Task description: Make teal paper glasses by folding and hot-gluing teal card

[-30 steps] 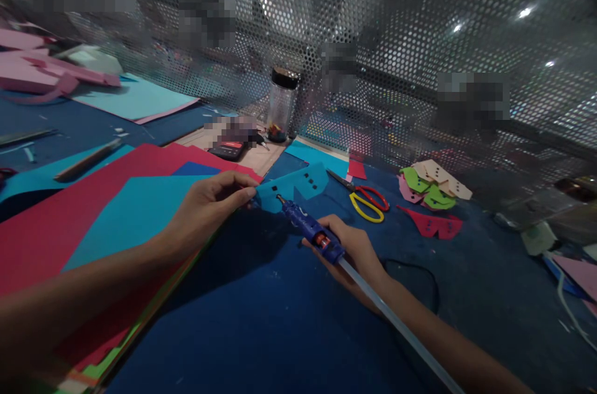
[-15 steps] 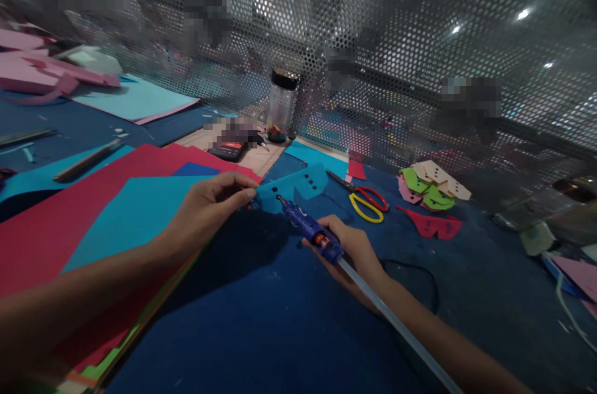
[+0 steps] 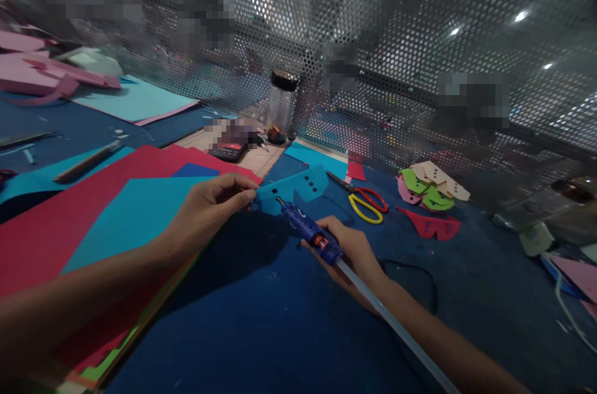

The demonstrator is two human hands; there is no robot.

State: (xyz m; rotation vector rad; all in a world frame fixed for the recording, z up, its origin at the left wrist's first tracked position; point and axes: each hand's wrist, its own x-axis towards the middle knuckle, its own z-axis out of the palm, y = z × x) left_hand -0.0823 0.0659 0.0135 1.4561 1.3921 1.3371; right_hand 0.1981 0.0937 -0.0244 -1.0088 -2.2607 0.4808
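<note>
Over the blue tabletop (image 3: 261, 332), the left hand (image 3: 209, 202) pinched a notched paper cutout (image 3: 289, 186); the right hand (image 3: 357, 245) gripped a hot-glue gun (image 3: 304, 225). Scissors (image 3: 351, 188) lay right of the cutout.

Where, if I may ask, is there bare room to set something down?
The blue tabletop offers room below the glue gun, right of the stacked paper sheets, and between the right forearm, the red paper cutout and the pink sheet. The left side and the strip around the jar are crowded.
</note>
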